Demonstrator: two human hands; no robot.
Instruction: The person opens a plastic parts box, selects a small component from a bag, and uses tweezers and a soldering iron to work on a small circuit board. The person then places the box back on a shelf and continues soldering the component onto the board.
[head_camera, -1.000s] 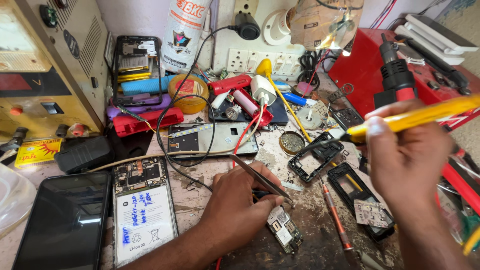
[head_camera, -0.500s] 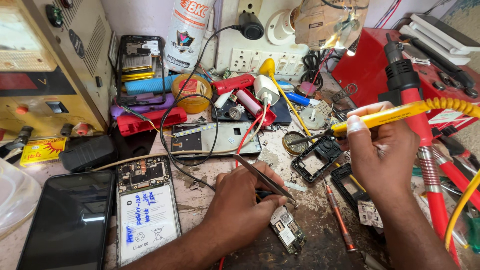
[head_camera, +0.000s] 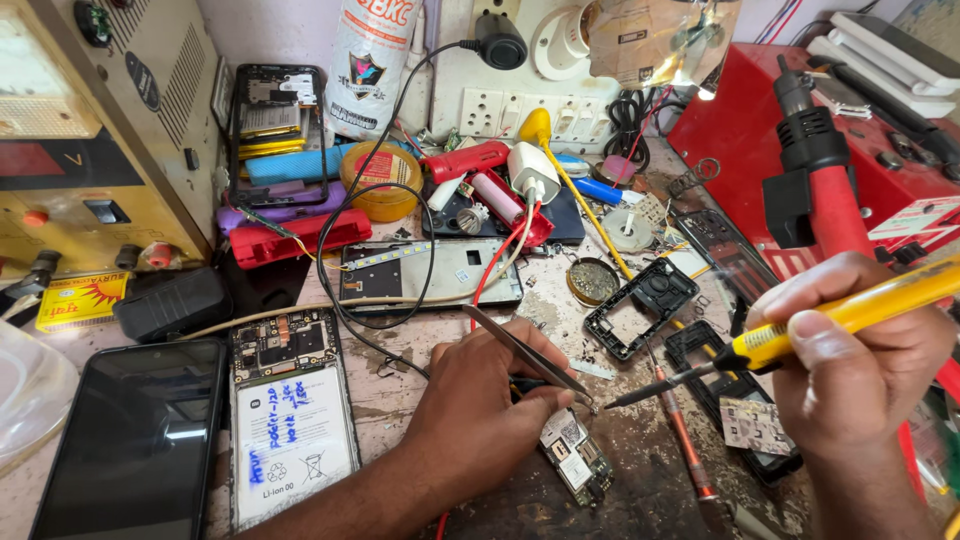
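Head view:
Left hand (head_camera: 480, 415): you grip metal tweezers (head_camera: 530, 355), their tips pinning the small circuit board (head_camera: 575, 455) flat so it cannot shift.
Circuit board: lies on the bench (head_camera: 400, 385) near its front edge, just beside your left fingers.
Right hand (head_camera: 860, 365): clenched on the yellow soldering iron (head_camera: 850, 315), held pen-fashion for fine control; tip angled down just beside the tweezer points.
Opened phone (head_camera: 290, 420): back removed, battery exposed, left of your left hand.

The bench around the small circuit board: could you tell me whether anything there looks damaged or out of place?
Nothing looks spilled. The opened phone lies with its back off and battery bared, near the left hand holding tweezers. The bench top is chipped and littered with scraps.
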